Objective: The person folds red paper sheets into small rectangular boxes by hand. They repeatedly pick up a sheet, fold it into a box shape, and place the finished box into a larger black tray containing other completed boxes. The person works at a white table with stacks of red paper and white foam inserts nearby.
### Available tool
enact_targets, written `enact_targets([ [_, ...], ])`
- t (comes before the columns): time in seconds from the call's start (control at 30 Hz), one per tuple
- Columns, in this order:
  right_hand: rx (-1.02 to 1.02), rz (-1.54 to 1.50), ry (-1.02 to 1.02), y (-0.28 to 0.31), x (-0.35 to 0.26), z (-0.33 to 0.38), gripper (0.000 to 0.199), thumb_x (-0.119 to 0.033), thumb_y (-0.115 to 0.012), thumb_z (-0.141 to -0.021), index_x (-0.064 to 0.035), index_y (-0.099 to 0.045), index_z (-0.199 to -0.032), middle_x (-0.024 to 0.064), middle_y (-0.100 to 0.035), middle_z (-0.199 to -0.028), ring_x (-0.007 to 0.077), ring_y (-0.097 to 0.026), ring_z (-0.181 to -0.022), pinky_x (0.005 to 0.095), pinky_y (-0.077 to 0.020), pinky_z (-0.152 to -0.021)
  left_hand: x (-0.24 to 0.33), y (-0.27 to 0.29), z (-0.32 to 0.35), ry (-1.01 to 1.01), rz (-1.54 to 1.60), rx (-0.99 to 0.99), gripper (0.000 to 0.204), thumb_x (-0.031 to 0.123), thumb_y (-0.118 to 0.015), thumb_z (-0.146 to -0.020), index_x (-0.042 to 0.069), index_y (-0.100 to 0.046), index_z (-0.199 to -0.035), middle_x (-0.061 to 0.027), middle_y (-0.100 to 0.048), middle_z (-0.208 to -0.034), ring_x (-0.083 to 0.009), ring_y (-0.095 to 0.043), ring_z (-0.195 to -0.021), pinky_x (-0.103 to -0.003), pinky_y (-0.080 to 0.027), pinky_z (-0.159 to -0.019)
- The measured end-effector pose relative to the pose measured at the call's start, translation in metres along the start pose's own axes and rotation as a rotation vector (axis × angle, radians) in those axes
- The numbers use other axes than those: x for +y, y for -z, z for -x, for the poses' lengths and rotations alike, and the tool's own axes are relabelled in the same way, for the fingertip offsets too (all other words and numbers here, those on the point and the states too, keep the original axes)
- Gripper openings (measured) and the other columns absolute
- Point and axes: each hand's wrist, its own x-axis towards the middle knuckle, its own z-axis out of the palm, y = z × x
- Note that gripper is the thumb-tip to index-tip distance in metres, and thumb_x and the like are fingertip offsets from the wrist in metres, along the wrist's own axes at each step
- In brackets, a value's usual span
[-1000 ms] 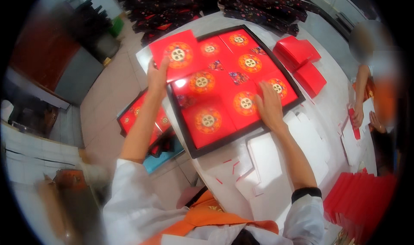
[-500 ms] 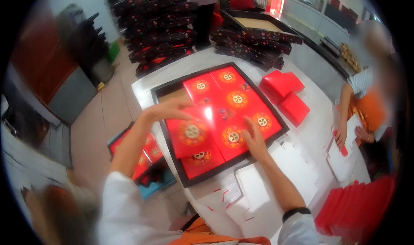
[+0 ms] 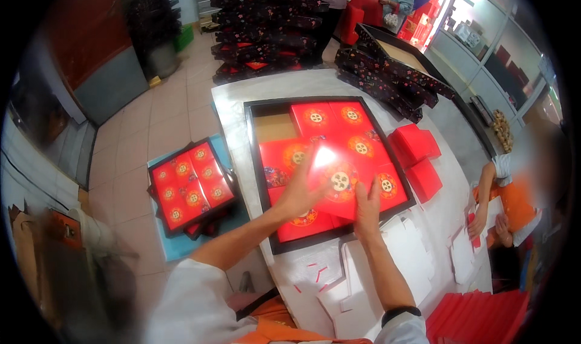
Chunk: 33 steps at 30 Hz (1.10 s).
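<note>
A black-rimmed tray (image 3: 253, 132) lies on the white table, filled mostly with square red boxes bearing round gold-and-orange emblems. One red box (image 3: 330, 162) is raised slightly above the others, between my two hands. My left hand (image 3: 296, 194) grips its left side with stretched fingers. At its lower right edge, my right hand (image 3: 367, 209) presses with the fingers upright. Bare tan tray bottom (image 3: 272, 126) shows at the far left corner.
Folded white card (image 3: 387, 265) lies near the tray, with red boxes (image 3: 414, 156) to the right. Filled trays (image 3: 190, 186) stand low on the left. Dark patterned trays (image 3: 266, 29) are stacked behind. A co-worker's hands (image 3: 478, 226) handle card at right; flat red pieces (image 3: 475, 317) lie nearer.
My left hand has let go of a red box on the tray's left side and moved right onto the raised box. My right hand has closed in on that box's edge. The view has shifted.
</note>
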Motion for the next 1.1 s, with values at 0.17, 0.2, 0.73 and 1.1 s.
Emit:
enact_targets([
  [0.17, -0.135, 0.503, 0.085, 0.024, 0.0, -0.026, 0.05, -0.025, -0.049, -0.09, -0.0005, -0.033, -0.131, 0.0157, -0.044, -0.125, 0.0233, -0.043, -0.114, 0.0345, -0.0336, -0.095, -0.031, 0.055, -0.041, 0.02, 0.276, 0.253, 0.072, 0.013, -0.063, -0.08, 0.004, -0.02, -0.137, -0.0195, -0.033, -0.134, -0.0244, -0.038, -0.122, -0.035, -0.035, -0.099],
  [0.2, -0.094, 0.797, 0.181, 0.035, -0.001, -0.03, 0.05, -0.023, -0.051, -0.089, -0.001, -0.035, -0.13, 0.017, -0.045, -0.123, 0.0267, -0.045, -0.112, 0.0363, -0.0334, -0.095, -0.058, 0.076, -0.057, 0.045, 0.285, 0.382, 0.068, 0.011, -0.062, -0.082, 0.004, -0.022, -0.136, -0.0183, -0.045, -0.124, -0.0204, -0.051, -0.108, -0.032, -0.047, -0.086],
  [0.73, 0.069, 1.311, 0.566, 0.096, 0.038, -0.024, 0.034, -0.019, -0.058, -0.081, -0.0044, -0.052, -0.112, 0.0108, -0.056, -0.108, 0.0248, -0.051, -0.103, 0.0367, -0.0349, -0.089, -0.125, 0.162, -0.137, 0.292, -0.414, 0.393, 0.077, 0.024, -0.06, -0.076, 0.01, -0.018, -0.138, -0.0321, -0.044, -0.119, -0.0418, -0.051, -0.103, -0.043, -0.043, -0.087],
  [1.1, 0.12, 1.279, 0.621, 0.102, 0.039, -0.025, 0.025, -0.017, -0.056, -0.08, -0.005, -0.056, -0.102, 0.0119, -0.059, -0.101, 0.0293, -0.054, -0.096, 0.0381, -0.0392, -0.083, -0.093, 0.124, -0.135, 0.552, -0.839, 0.244, 0.067, 0.04, -0.052, -0.079, 0.006, -0.028, -0.133, -0.0223, -0.043, -0.126, -0.0379, -0.042, -0.115, -0.048, -0.035, -0.093],
])
